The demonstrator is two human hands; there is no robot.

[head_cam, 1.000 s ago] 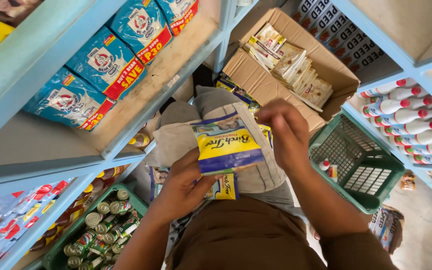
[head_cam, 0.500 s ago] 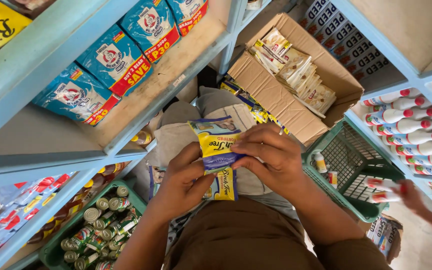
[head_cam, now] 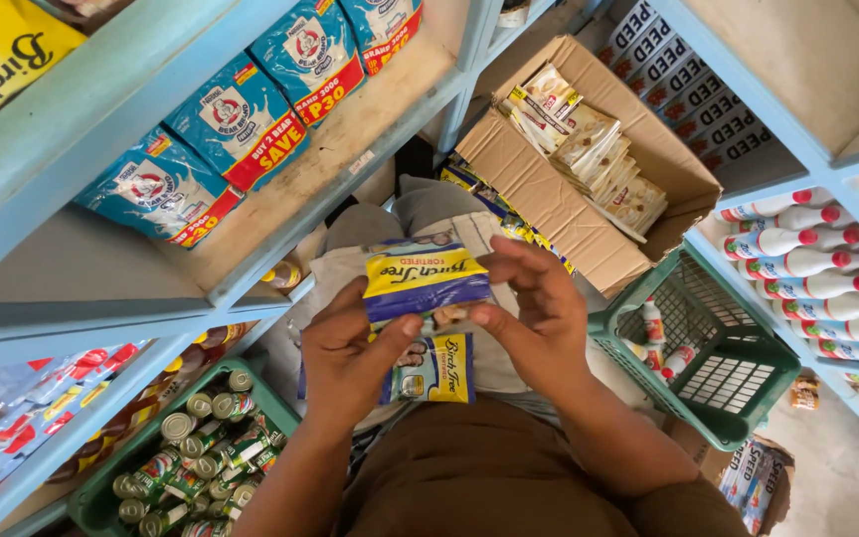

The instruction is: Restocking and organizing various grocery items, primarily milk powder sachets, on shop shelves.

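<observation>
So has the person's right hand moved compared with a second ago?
Yes. The right hand has come down from above the yellow and blue packet, away from the cardboard box, and now pinches the packet's lower edge.

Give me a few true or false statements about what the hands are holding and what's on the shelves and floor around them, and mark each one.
1. Both hands hold a yellow and blue sachet. True: the left hand and the right hand grip it from either side.
2. The cardboard box is empty. False: it holds pale packets.
3. The green crate at lower left holds cans. True.
4. The green basket on the right is full of cans. False: only a few small bottles lie in it.
5. Blue pouches lie on the upper left shelf. True.
</observation>
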